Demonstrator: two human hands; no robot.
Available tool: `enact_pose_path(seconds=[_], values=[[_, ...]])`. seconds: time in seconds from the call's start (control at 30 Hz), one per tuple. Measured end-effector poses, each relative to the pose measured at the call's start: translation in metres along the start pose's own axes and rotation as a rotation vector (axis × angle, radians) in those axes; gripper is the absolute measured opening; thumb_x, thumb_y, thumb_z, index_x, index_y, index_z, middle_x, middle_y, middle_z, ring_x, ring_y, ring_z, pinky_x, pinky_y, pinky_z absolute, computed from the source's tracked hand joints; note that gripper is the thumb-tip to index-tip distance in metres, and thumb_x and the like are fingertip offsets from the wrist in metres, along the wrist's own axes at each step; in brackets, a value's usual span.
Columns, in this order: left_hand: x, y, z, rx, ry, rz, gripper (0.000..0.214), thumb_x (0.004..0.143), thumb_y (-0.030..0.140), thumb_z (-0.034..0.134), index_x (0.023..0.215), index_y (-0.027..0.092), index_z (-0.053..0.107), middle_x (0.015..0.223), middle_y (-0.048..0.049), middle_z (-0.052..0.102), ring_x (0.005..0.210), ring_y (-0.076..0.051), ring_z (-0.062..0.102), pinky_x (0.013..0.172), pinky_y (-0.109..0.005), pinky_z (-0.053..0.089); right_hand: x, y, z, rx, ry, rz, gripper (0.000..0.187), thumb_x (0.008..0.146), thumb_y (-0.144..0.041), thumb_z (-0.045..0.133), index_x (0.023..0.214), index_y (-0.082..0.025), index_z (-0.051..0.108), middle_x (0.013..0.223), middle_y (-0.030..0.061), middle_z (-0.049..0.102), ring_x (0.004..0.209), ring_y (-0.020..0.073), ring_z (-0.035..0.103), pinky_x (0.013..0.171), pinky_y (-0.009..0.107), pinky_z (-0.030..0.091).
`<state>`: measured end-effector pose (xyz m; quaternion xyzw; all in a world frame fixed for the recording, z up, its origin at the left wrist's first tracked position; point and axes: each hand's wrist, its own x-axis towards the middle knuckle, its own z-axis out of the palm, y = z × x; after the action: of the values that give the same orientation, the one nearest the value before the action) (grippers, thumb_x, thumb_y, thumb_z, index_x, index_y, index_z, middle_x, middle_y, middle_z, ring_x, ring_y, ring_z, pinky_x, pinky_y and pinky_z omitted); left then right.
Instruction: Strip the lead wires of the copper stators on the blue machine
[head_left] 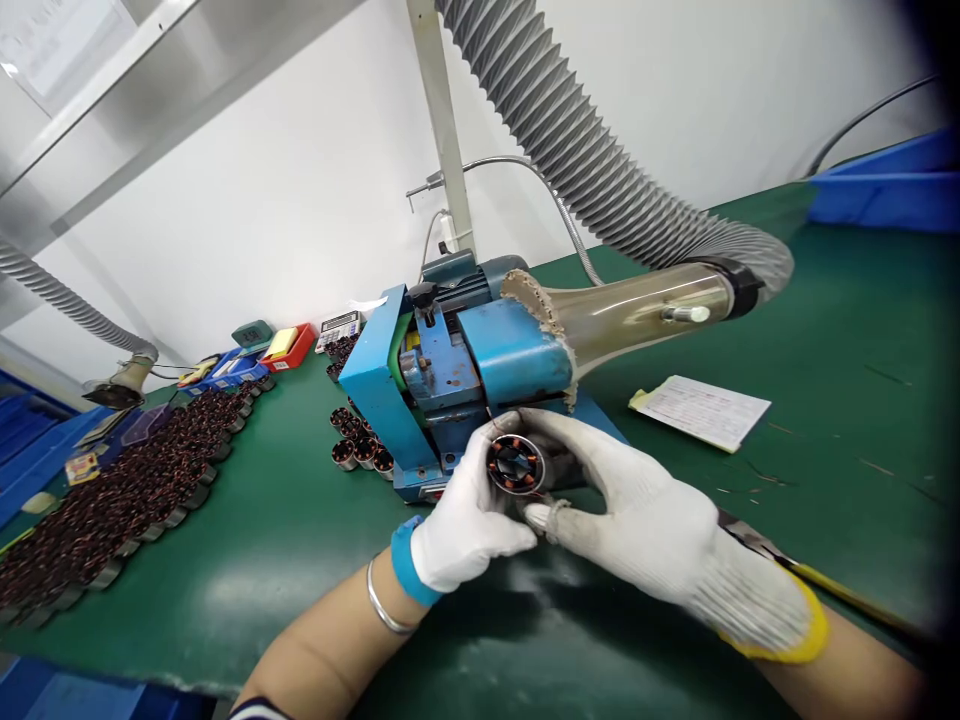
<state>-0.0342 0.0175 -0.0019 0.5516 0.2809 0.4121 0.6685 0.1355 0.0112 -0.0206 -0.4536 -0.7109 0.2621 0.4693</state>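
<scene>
A round motor stator (516, 464), with a metal ring, dark inside and copper windings, is held up in front of the blue machine (517, 350). My left hand (469, 515), in a white glove with a blue cuff, is closed around its left side. On the other side my right hand (637, 500), in a white glove with a yellow cuff, curves around it with thumb and fingers. A thin copper wire sticks up from the stator's top. Part of its outer wall is hidden by the gloves.
Many more stators (150, 490) cover the left of the green table (300, 560). A smaller group (360, 440) stands beside the machine. A grey hose (600, 150) joins its clear funnel (637, 310). A paper pad (701, 410) and wire scraps lie right.
</scene>
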Motion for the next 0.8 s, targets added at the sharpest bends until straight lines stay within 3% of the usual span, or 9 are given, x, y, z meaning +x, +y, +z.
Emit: enact_pose_path(seconds=[0.07,0.17,0.3,0.4,0.47,0.6,0.67,0.8], values=[[0.000,0.000,0.001,0.107,-0.010,0.076,0.092,0.057,0.004,0.073,0.141,0.023,0.042,0.144,-0.0118,0.054,0.140,-0.032,0.048,0.120,-0.047,0.038,0.001,-0.001,-0.002,0.003,0.029,-0.021,0.064,0.077,-0.038,0.068,0.137,-0.020,0.056,0.124,0.0113,0.070,0.107,0.0299,0.071,0.090,0.045,0.062],[0.001,-0.005,0.005,0.207,0.085,0.149,0.080,0.065,0.002,0.071,0.138,0.022,0.045,0.143,-0.0114,0.055,0.139,-0.028,0.049,0.119,-0.042,0.040,0.002,-0.003,-0.006,-0.111,0.147,-0.141,0.053,0.080,-0.042,0.068,0.128,-0.019,0.061,0.117,0.0138,0.071,0.102,0.0321,0.072,0.083,0.045,0.063],[0.003,-0.008,0.007,0.174,0.193,0.102,0.066,0.066,0.008,0.077,0.125,0.021,0.051,0.128,-0.0095,0.063,0.122,-0.026,0.061,0.109,-0.042,0.048,0.000,-0.008,-0.008,-0.156,0.214,-0.313,0.026,0.086,-0.035,0.063,0.109,-0.023,0.067,0.107,0.0120,0.072,0.096,0.0294,0.072,0.081,0.041,0.062],[0.003,-0.003,0.007,0.224,0.227,0.060,0.061,0.062,0.005,0.074,0.116,0.021,0.052,0.109,-0.0044,0.066,0.104,-0.022,0.065,0.097,-0.039,0.052,-0.003,-0.010,-0.006,-0.062,0.199,-0.337,0.009,0.089,-0.030,0.058,0.093,-0.026,0.065,0.092,0.0079,0.072,0.085,0.0252,0.072,0.075,0.037,0.061],[0.002,0.001,0.006,0.320,0.265,0.084,0.055,0.058,0.001,0.070,0.108,0.020,0.054,0.100,-0.0020,0.065,0.095,-0.020,0.063,0.089,-0.036,0.053,-0.001,-0.006,-0.005,0.071,0.248,-0.207,0.009,0.091,-0.032,0.057,0.087,-0.025,0.062,0.084,0.0062,0.069,0.076,0.0237,0.071,0.068,0.036,0.060],[0.001,0.008,0.007,0.467,0.361,0.219,0.046,0.057,-0.001,0.065,0.097,0.020,0.054,0.099,-0.0019,0.064,0.093,-0.019,0.061,0.087,-0.033,0.050,0.009,0.005,-0.011,0.469,0.519,0.281,0.017,0.092,-0.041,0.059,0.092,-0.025,0.056,0.079,0.0037,0.066,0.066,0.0223,0.070,0.055,0.033,0.058],[0.000,0.009,0.007,0.492,0.406,0.272,0.045,0.059,0.000,0.065,0.097,0.021,0.053,0.102,-0.0024,0.064,0.096,-0.019,0.060,0.091,-0.034,0.049,0.011,0.007,-0.013,0.539,0.455,0.338,0.021,0.088,-0.044,0.063,0.094,-0.025,0.056,0.081,0.0051,0.068,0.070,0.0245,0.072,0.055,0.034,0.059],[-0.002,0.010,0.007,0.391,0.377,0.232,0.048,0.061,0.004,0.065,0.103,0.022,0.052,0.108,-0.0035,0.060,0.097,-0.020,0.059,0.089,-0.034,0.050,0.001,-0.001,-0.003,0.337,0.080,0.099,0.048,0.072,-0.040,0.074,0.115,-0.023,0.060,0.104,0.0104,0.072,0.096,0.0327,0.073,0.074,0.044,0.064]])
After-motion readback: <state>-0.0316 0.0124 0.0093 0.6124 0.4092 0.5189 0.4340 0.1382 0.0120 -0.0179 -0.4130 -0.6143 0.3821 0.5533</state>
